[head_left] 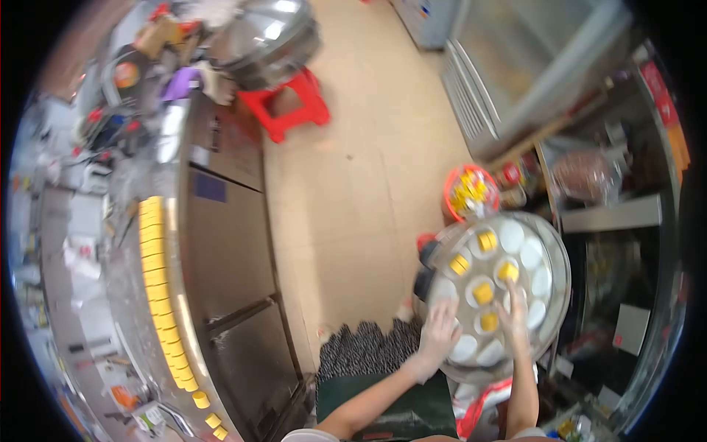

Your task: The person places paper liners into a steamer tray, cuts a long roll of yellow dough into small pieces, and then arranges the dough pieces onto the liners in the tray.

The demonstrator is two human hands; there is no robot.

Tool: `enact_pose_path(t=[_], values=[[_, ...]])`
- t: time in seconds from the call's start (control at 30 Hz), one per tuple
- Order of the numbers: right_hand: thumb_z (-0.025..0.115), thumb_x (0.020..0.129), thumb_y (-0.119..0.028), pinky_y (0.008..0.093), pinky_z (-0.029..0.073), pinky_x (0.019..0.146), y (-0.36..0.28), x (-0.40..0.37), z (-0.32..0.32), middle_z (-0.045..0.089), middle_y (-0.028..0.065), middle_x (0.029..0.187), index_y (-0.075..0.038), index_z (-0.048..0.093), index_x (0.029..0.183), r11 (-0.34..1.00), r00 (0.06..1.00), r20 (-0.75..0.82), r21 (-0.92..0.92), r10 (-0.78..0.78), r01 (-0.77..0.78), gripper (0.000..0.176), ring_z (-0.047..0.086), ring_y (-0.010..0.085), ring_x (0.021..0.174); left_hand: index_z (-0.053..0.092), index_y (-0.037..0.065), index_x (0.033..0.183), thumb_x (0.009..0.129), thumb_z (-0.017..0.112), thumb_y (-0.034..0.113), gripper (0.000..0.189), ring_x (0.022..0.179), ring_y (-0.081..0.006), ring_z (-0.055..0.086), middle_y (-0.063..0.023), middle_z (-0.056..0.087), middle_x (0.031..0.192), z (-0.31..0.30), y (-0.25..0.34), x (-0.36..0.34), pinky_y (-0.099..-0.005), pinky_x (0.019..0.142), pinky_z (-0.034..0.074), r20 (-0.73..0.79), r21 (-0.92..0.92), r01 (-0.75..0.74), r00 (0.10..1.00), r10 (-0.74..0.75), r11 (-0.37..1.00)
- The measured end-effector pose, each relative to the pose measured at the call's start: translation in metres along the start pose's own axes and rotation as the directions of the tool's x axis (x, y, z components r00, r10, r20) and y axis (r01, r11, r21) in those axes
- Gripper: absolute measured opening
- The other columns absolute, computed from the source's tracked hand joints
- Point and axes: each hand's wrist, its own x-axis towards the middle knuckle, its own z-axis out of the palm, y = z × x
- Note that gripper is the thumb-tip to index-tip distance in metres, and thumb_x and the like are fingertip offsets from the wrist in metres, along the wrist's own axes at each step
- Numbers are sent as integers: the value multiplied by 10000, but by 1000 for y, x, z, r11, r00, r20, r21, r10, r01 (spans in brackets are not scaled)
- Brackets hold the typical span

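Observation:
A round metal steamer tray at the right carries several white paper rounds, some with yellow dough pieces on them. My left hand, in a thin clear glove, hovers over the tray's left part, its fingers blurred. My right hand, also gloved, reaches over the middle of the tray, with its fingertips at a yellow piece. Whether the fingers grip that piece is too small to tell. A long row of yellow pieces lies along the metal counter at the left.
A red stool bears a large metal pot at the top. An orange-rimmed bin of wrappers stands beyond the tray. Shelves and a glass-door fridge line the right. Tiled floor runs between.

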Motion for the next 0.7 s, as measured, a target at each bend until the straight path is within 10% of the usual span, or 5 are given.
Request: enact_pose_path(t=[0.13, 0.3, 0.5, 0.7], values=[[775, 754, -36, 424, 438, 1067, -96, -27, 21, 591, 201, 1321, -38, 525, 1387, 966, 999, 45, 259, -20, 7, 681, 561, 372, 1232, 511, 18, 1390, 791, 728, 79, 640, 1226, -344, 539, -176, 556, 1311, -104, -10, -62, -419, 1017, 481, -9, -45, 130, 991, -131, 990], [798, 750, -52, 400, 483, 1008, -277, -36, 90, 627, 182, 1249, -61, 563, 1332, 871, 889, 166, 340, -427, 355, 628, 598, 349, 1173, 596, 74, 1300, 808, 726, 104, 510, 1118, -323, 602, -134, 632, 1206, -237, -52, -149, -412, 934, 528, -286, 61, 281, 924, -253, 958], [784, 794, -95, 419, 524, 929, -482, -86, 179, 644, 185, 1180, -86, 551, 1354, 581, 474, 335, 447, -814, 680, 606, 628, 374, 1075, 675, 74, 1153, 831, 722, 72, 326, 1009, -319, 645, -124, 675, 1081, -372, -66, -262, -398, 882, 544, -625, 38, 440, 711, -322, 897], [742, 804, -37, 404, 494, 974, -638, -195, 257, 641, 161, 1194, -88, 555, 1344, 376, 7, 496, 649, -868, 661, 574, 602, 349, 1140, 676, 90, 1005, 807, 735, 36, 213, 880, -276, 663, -76, 689, 967, -443, -45, -369, -379, 753, 554, -812, -141, 556, 408, -416, 819]])
